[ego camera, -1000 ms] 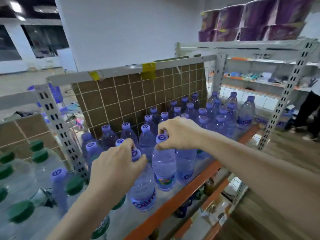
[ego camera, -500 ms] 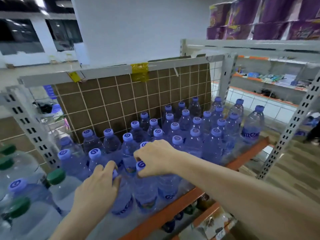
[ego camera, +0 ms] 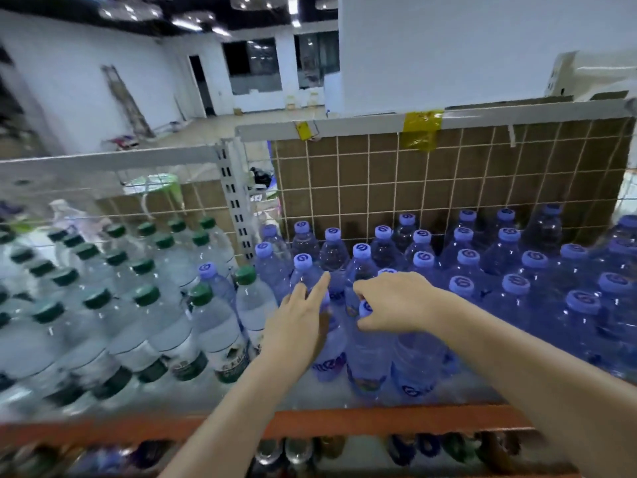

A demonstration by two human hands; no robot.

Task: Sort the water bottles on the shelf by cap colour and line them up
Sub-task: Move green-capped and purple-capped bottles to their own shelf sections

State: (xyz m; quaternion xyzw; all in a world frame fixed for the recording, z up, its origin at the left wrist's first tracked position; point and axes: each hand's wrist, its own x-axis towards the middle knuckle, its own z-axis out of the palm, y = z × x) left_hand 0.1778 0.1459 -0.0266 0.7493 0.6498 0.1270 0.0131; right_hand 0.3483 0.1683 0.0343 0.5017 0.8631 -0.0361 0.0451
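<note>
Scanning from the 9 o'clock side: green-capped bottles (ego camera: 148,315) fill the left bay of the shelf (ego camera: 344,420), clear-walled, in rough rows. At the boundary, just left of the grey upright (ego camera: 238,205), one blue-capped stray (ego camera: 208,271) stands among the green caps, with two green-capped bottles to its right (sorting judged incomplete here).

Left hand (ego camera: 296,326) sits near centre, fingers spread and extended toward 12 o'clock, resting against the shoulder of a front-row blue bottle (ego camera: 329,350); nothing enclosed in it. Right hand (ego camera: 396,303) is at 1 o'clock of it, fingers curled down over the neck of another bottle, its blue cap (ego camera: 365,308) showing under the thumb. Firmness of that hold: cannot tell.

Blue-capped bottles (ego camera: 517,270) fill the right bay out to 3 o'clock, packed touching, against the brown grid panel (ego camera: 448,181).

Handling judgement: bottles look full, so moderately heavy and stable once set down; walls thin and smooth, likely to dent and slip under a squeeze. Best taken at the neck below the cap ring, or low on the labelled waist. Tight packing means a lifted bottle could topple neighbours.
</note>
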